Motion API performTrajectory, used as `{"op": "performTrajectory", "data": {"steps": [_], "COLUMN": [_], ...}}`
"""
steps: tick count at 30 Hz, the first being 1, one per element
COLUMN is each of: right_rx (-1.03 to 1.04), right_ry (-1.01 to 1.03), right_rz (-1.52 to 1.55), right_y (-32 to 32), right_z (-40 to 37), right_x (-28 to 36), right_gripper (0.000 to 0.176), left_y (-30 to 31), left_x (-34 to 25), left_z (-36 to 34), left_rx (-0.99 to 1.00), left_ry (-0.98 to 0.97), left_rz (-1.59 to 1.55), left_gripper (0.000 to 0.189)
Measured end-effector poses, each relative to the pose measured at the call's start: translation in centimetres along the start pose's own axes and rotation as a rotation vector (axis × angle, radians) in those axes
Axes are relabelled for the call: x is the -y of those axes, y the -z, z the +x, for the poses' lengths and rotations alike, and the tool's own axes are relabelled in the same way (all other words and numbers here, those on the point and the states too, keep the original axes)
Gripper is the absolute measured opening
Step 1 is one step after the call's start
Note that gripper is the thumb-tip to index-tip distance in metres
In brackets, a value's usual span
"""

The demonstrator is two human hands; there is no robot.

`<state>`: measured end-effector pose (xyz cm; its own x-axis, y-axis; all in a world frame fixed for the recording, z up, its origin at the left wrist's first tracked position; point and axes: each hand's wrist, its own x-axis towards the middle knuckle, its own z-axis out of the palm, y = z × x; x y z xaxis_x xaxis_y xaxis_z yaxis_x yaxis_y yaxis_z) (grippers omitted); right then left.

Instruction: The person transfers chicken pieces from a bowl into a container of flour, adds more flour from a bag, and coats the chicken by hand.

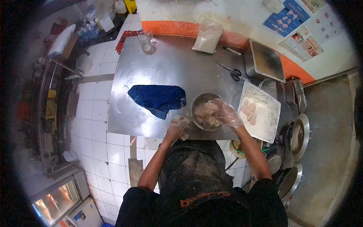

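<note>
"While the right hand (228, 115) is over the metal bowl (194, 102), where is the left hand (177, 126)?"

"Just beside the bowl, on its left, near the front edge of the bench (162, 64). Both hands wear clear plastic gloves (235, 120)."

"And the raw meat pieces (206, 110)?"

"In the bowl, between the 2 hands, right at the right hand's fingers."

"Is it gripping any?"

"I cannot tell; the fingers reach in among them. The left fingers look bent, but I cannot tell whether they hold anything."

"What lies around?"

"To the right, a tray (278, 115) of white powder (266, 118) with more meat (249, 112) in it. Beyond the left hand, 1 blue cloth (157, 99); farther back, 1 pair of scissors (235, 75)."
</note>
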<state>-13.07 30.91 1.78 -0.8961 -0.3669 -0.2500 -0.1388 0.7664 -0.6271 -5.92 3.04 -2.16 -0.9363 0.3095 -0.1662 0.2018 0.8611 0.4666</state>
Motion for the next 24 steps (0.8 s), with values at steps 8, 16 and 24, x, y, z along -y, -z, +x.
{"op": "performTrajectory", "data": {"steps": [8,16,24], "right_rx": [-0.026,0.031,-0.027], "right_ry": [0.000,-0.069,-0.040], "right_rz": [0.569,0.271,0.195], "right_y": [5.3,7.6,7.4], "right_z": [-0.6,-0.5,-0.5], "right_x": [1.1,3.9,4.9], "right_gripper": [0.068,0.072,0.070], "left_y": [-8.2,-8.2,-4.3], "left_x": [4.1,3.5,2.3], "left_z": [-1.0,-0.6,-1.6], "left_rx": [-0.131,-0.089,-0.252], "left_ry": [-0.214,-0.002,-0.203], "left_rz": [-0.259,-0.626,-0.080], "left_gripper": [0.039,0.025,0.023]}}
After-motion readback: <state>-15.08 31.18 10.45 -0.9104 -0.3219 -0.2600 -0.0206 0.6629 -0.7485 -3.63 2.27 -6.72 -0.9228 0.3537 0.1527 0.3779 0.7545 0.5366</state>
